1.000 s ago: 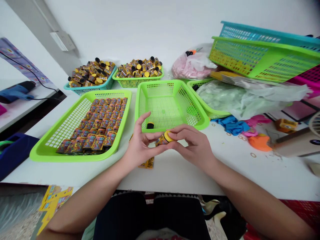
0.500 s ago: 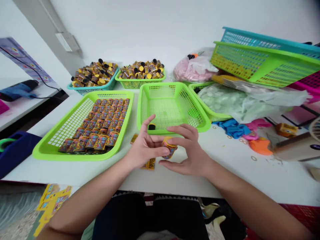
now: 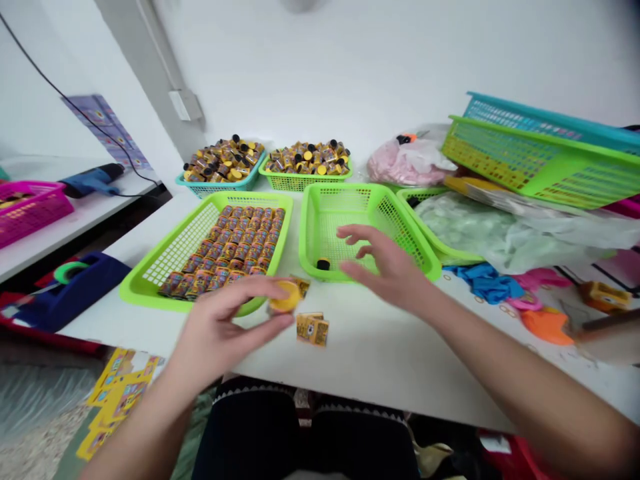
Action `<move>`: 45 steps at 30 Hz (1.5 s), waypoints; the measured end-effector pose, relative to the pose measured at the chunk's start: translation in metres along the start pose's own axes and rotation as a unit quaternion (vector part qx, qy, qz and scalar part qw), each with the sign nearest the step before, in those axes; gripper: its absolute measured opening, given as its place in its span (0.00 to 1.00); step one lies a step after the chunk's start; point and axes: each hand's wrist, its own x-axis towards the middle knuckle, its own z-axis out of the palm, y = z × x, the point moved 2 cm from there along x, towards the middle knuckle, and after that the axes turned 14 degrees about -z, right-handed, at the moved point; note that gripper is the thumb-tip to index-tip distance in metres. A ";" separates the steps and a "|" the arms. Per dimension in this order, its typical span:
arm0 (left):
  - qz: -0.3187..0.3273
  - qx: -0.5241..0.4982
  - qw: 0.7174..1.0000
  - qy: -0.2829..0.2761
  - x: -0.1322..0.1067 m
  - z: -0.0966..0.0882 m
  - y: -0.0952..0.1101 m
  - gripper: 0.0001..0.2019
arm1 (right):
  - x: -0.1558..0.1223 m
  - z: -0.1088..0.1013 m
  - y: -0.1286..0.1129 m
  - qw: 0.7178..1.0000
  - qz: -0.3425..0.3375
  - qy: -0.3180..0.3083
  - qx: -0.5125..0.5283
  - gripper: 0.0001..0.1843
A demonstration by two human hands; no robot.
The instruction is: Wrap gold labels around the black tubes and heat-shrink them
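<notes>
Head view looks forward and down across a long white table (image 3: pixel 380 363) set against a white wall (image 3: pixel 375 67). Off to the left stands a second table holding a magenta plastic basket (image 3: pixel 33 210) and a blue heat gun (image 3: pixel 93 180), with a navy box (image 3: pixel 75 287) and a green tape roll (image 3: pixel 69 271) lower down. Yellow printed sheets (image 3: pixel 120 393) lie on the floor. At the far right, a lime-green basket (image 3: pixel 540 167) rests tilted on a teal basket (image 3: pixel 520 110), beside a bag of pale green plastic (image 3: pixel 475 233) and a pink bag (image 3: pixel 405 167).

Across the far edge sit a teal basket (image 3: pixel 210 190) and a lime basket (image 3: pixel 305 183), both heaped with small black- and yellow-capped containers. Nearer, a lime-green tray (image 3: pixel 150 287) holds neat rows of labelled containers (image 3: pixel 225 247). A lime basket (image 3: pixel 320 200) beside it holds one black cap (image 3: pixel 323 264).

The left hand (image 3: pixel 225 313) is curled around a small yellow-capped container (image 3: pixel 286 297), its fingers hiding most of the body, just above the tray's near corner. The right hand (image 3: pixel 385 263) is open and holds nothing, its fingers spread over the lime basket. Two small yellow printed labels (image 3: pixel 313 329) lie on the table just below the container.
</notes>
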 end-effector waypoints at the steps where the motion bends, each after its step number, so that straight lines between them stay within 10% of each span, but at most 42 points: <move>1: -0.009 0.049 0.998 0.034 -0.004 -0.021 -0.001 0.10 | 0.014 0.003 0.013 0.997 0.054 -0.049 -0.002 0.22; 8: -0.196 0.345 0.906 0.147 0.005 -0.125 -0.022 0.23 | 0.052 0.049 0.073 0.892 0.232 -0.387 0.000 0.23; 13: -0.254 0.416 0.867 0.099 0.018 -0.130 -0.034 0.28 | 0.050 0.032 0.069 0.911 0.324 -0.236 0.097 0.09; 17: -0.280 0.470 0.836 0.044 0.022 -0.127 -0.037 0.24 | 0.037 -0.006 0.055 0.939 0.320 -0.062 0.111 0.21; 22: -0.018 0.468 0.858 0.211 -0.003 -0.086 -0.019 0.18 | -0.008 -0.027 0.035 0.962 0.175 0.174 0.118 0.18; 26: 0.246 0.471 0.847 -0.025 -0.036 0.007 -0.019 0.15 | -0.042 -0.020 0.026 0.944 0.011 0.311 0.106 0.19; 30: 0.238 0.568 0.776 -0.131 -0.040 0.070 -0.041 0.17 | -0.054 -0.013 0.024 0.956 -0.037 0.283 0.069 0.19; 35: 0.303 0.614 0.711 -0.157 -0.035 0.080 -0.054 0.32 | -0.054 -0.010 0.021 0.963 -0.059 0.248 0.091 0.20; 45: 0.080 0.577 0.778 -0.236 -0.022 0.064 -0.027 0.25 | -0.055 -0.003 0.018 0.965 -0.071 0.219 0.129 0.22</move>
